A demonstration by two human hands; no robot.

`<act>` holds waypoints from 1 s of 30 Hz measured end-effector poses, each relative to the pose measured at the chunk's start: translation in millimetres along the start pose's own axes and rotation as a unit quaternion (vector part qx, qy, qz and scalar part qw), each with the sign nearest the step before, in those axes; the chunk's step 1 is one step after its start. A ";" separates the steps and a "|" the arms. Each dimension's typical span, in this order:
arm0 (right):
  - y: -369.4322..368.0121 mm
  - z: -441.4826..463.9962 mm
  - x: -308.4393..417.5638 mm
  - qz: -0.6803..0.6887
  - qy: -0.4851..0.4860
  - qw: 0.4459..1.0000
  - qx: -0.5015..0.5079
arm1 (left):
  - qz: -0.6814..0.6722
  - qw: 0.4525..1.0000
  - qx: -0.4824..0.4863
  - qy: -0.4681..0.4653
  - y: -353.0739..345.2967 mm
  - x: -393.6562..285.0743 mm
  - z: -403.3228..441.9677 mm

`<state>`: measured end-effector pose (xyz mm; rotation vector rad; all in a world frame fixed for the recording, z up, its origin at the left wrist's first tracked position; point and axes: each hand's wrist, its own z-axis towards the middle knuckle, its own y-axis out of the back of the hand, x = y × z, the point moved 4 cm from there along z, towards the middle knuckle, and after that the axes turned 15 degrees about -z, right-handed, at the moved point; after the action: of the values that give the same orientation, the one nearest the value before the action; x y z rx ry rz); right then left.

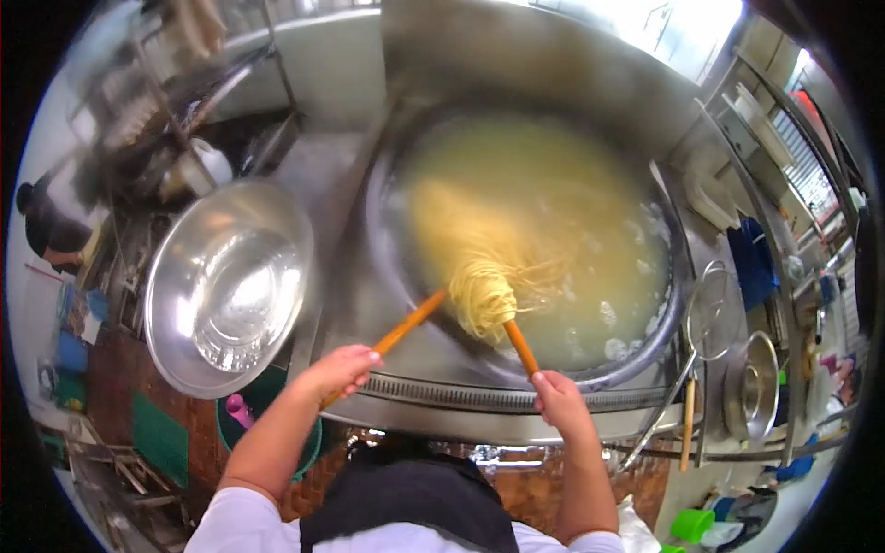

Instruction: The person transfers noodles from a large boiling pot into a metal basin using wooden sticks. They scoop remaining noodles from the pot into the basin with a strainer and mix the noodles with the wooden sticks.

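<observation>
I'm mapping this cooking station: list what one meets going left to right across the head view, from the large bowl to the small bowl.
Large bowl, left hand, noodle bundle, right hand, strainer, small bowl.

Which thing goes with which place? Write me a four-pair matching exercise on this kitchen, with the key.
1. bundle of long yellow noodles
2. large silver metal basin
3. round wire-mesh strainer
4. two slim brown wooden sticks

A. right of the big round metal pot
B. one each in left hand and right hand
C. bunched at the sticks' far ends
D. left of the pot

Pairs: 1-C, 2-D, 3-A, 4-B
</observation>
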<state>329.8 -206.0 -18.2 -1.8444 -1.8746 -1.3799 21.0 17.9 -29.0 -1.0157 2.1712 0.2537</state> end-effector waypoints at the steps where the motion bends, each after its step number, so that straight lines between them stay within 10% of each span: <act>1: -5.0 -4.3 4.6 0.008 -0.004 1.000 0.005 | -0.025 1.000 0.002 0.002 -1.6 1.9 -1.7; 17: -55.3 -83.1 161.8 -0.178 0.078 0.977 -0.092 | -0.239 0.957 0.078 -0.145 71.5 26.7 -35.8; 30: -221.3 -104.6 409.1 -0.507 0.305 0.803 -0.073 | -0.225 0.935 -0.174 -0.213 306.7 86.8 -188.2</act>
<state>1.5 50.9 213.2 -0.1351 -2.4126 -2.0672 -340.0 88.2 12.9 -1.4682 1.4846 0.5917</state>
